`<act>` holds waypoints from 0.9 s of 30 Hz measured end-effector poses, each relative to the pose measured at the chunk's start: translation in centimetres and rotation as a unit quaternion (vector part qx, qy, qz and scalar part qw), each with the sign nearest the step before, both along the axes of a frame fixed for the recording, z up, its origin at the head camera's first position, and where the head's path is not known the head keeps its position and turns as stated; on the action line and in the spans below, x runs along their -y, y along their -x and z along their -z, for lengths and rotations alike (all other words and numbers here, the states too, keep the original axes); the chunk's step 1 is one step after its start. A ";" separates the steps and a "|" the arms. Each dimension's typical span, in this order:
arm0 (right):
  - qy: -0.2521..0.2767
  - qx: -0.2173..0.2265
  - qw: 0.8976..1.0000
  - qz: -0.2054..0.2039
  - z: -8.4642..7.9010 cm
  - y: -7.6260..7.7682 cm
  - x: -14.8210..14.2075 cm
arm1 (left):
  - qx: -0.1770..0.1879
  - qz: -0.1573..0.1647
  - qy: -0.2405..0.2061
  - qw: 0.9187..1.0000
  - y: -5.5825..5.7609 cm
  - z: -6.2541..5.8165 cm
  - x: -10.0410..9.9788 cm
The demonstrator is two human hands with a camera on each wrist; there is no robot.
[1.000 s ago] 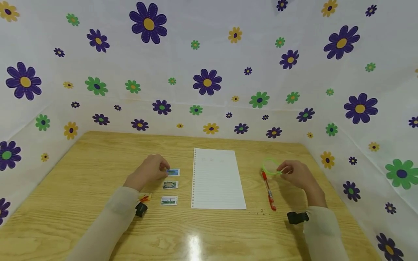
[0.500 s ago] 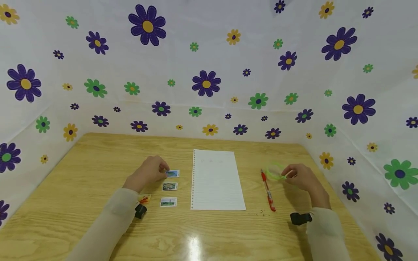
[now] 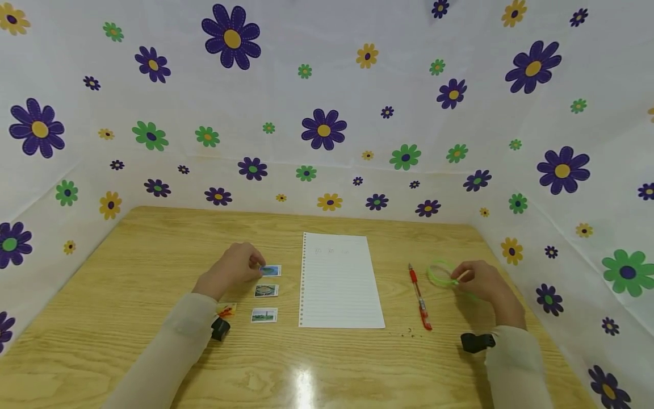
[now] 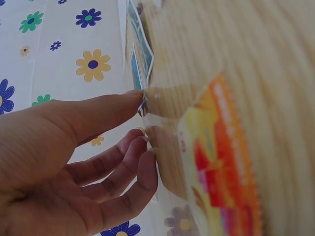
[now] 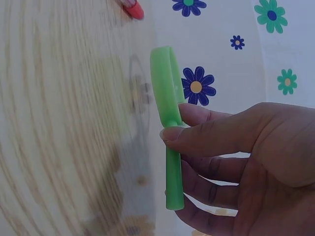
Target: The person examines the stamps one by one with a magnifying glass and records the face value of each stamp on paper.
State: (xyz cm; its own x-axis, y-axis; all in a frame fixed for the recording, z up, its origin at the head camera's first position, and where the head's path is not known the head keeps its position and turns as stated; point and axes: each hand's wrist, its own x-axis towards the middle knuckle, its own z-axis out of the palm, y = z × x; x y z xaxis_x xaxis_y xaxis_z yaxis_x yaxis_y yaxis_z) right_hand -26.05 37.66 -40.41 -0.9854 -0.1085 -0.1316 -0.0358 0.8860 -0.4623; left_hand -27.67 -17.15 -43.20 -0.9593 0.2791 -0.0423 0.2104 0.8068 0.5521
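Observation:
In the head view my left hand (image 3: 237, 266) is at the left end of a blue stamp (image 3: 272, 271), thumb and fingertip pinching its edge while the stamp lies on the table. The left wrist view shows the thumb on the stamp's edge, with the other fingers bent beside it. Below it are a stadium-like stamp (image 3: 267, 291) and a green landscape stamp (image 3: 264, 315); an orange-red stamp (image 4: 221, 162) lies partly behind the left wrist. My right hand (image 3: 477, 278) pinches the handle of a green magnifying glass (image 5: 167, 88) between thumb and fingers, held above the tabletop.
A lined sheet of paper (image 3: 339, 284), with faint marks near its top, lies in the middle of the table (image 3: 153, 250). A red pen (image 3: 420, 298) lies between the sheet and the right hand. Small dark specks are near the pen's lower end. Flower-printed cloth (image 3: 327, 74) surrounds the table.
My right hand has moved right and slightly toward me with the magnifying glass, away from the pen's tip. The left hand and the stamps have stayed in place.

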 end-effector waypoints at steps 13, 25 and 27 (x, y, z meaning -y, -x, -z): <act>-0.010 0.028 0.999 0.012 0.4 0.1 -0.8 | 0.015 -0.012 -0.003 1.000 -0.2 -0.2 0.0; -0.010 0.026 1.000 0.005 0.5 -0.1 -1.6 | 0.005 -0.007 0.006 1.000 -0.1 0.1 0.1; -0.011 0.028 1.000 0.005 0.6 -0.2 -1.6 | 0.005 -0.009 0.005 1.000 0.0 0.1 0.1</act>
State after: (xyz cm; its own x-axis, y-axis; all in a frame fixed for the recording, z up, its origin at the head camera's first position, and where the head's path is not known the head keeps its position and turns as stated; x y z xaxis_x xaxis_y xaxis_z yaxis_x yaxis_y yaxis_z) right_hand -25.89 39.30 -41.01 -0.9775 -0.0953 -0.1879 -0.0018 0.8957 -0.4446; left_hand -27.65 -17.22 -43.35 -0.9635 0.2621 -0.0555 0.1906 0.8161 0.5455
